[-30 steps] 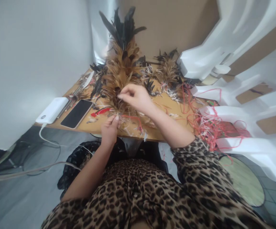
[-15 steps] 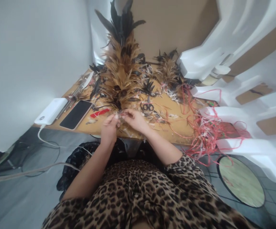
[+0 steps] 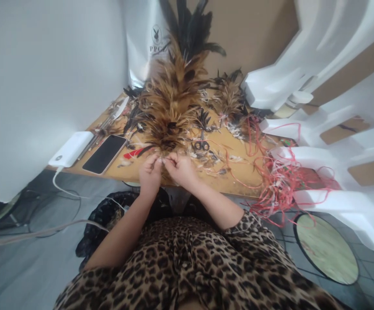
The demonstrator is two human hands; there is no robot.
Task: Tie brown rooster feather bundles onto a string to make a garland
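Power bank (image 3: 71, 149), phone (image 3: 104, 154), scissors (image 3: 202, 144) left to right on table (image 3: 245, 170); feather bundle (image 3: 174, 94) between last 2.

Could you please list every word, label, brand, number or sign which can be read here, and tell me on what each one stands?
"PPC": on the shiny white sheet behind the feather bundle; a further character may follow, but it is unclear beside the feathers.
Rabbit-head sign, no word: on the same sheet, above the letters.
White device: a small round mark, too small to read.
Phone: dark screen, no readable text.
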